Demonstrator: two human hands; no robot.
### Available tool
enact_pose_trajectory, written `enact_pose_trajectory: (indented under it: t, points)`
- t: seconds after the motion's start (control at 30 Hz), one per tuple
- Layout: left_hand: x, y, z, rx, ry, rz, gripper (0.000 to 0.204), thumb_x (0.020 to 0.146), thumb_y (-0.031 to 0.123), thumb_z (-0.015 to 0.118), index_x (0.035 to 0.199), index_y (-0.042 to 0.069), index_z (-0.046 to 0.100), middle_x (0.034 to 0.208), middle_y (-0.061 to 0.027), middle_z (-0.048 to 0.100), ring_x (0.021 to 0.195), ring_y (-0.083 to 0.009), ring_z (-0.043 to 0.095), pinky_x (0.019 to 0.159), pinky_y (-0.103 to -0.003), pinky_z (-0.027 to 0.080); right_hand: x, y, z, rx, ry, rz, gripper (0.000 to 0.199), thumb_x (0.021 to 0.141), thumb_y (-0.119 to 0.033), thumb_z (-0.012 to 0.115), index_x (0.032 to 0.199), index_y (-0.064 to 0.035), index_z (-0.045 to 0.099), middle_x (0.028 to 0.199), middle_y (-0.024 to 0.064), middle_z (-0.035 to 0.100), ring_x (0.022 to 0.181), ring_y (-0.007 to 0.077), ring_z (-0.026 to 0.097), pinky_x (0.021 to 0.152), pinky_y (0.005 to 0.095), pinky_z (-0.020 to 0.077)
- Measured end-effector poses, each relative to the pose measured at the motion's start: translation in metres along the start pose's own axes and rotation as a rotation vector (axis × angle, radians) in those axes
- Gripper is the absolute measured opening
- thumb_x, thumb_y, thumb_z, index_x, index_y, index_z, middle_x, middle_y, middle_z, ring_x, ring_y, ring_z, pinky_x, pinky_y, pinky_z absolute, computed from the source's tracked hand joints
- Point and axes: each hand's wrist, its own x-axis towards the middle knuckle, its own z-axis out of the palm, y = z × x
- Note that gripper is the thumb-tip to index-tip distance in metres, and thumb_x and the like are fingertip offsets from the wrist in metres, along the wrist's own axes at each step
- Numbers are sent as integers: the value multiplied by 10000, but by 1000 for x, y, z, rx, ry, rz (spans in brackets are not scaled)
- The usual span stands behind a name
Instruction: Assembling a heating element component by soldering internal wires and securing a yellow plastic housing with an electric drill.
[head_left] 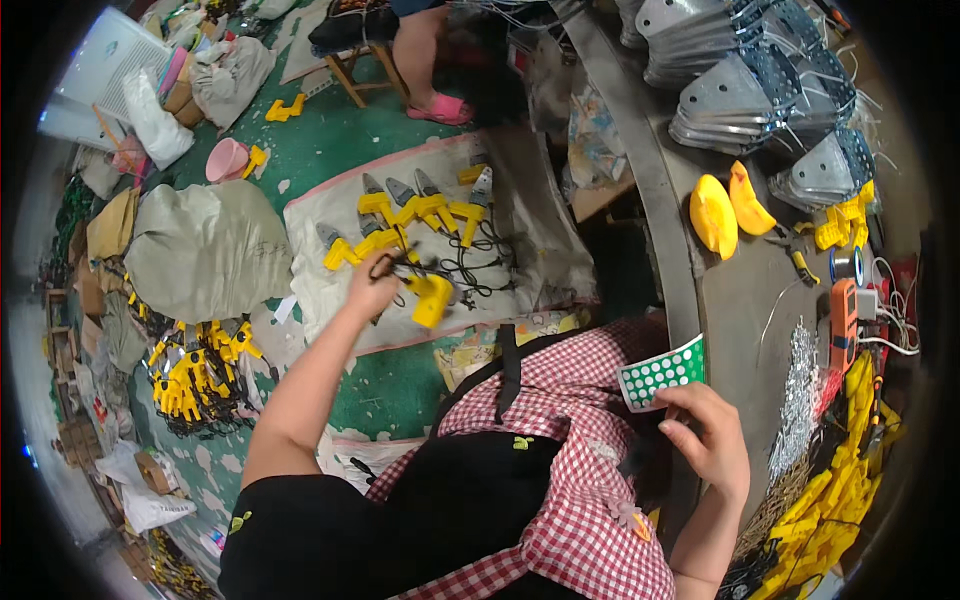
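Observation:
My left hand is closed around the dark cord of a yellow pistol-grip tool, which hangs beside it above a pale woven sheet. On that sheet lie several similar corded tools with yellow grips and grey tapered ends. My right hand, near the workbench edge, pinches a green sheet of round white stickers between thumb and fingers.
The grey workbench at the right bears yellow fruit pieces, stacked metal plates, an orange meter and yellow parts. More corded yellow tools lie piled at left. Someone's foot in a pink slipper rests ahead.

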Motion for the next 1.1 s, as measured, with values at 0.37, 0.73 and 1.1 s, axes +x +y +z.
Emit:
enact_pose_trajectory:
  t: [0.37, 0.73, 1.1]
  points:
    - [-35, -66, -23, 1218, -303, 24, 276, 814, 133, 511, 1073, 86, 591, 1016, -70, 576, 1011, -243, 540, 947, -460, 346, 0, 14, 0, 34, 50, 94, 306, 746, -1, 653, 1048, 0, 610, 900, 106, 643, 786, 203, 607, 732, 298, 477]
    - [-124, -7, 98, 21, -893, -402, 376, 796, 184, 520, 1139, 41, 573, 1035, -246, 621, 980, -390, 587, 839, -443, 471, 15, 5, -13, 237, -5, 386, 308, 850, -22, 592, 1155, 10, 554, 902, 70, 641, 690, 104, 580, 595, 223, 474]
    - [-99, 9, 117, 242, -1012, -195, 226, 676, 91, 554, 826, -8, 690, 963, -212, 653, 899, -351, 636, 740, -417, 514, 23, 60, -21, -180, 465, 193, 103, 895, -52, 558, 956, 29, 571, 790, 30, 560, 726, 91, 515, 678, 222, 427]
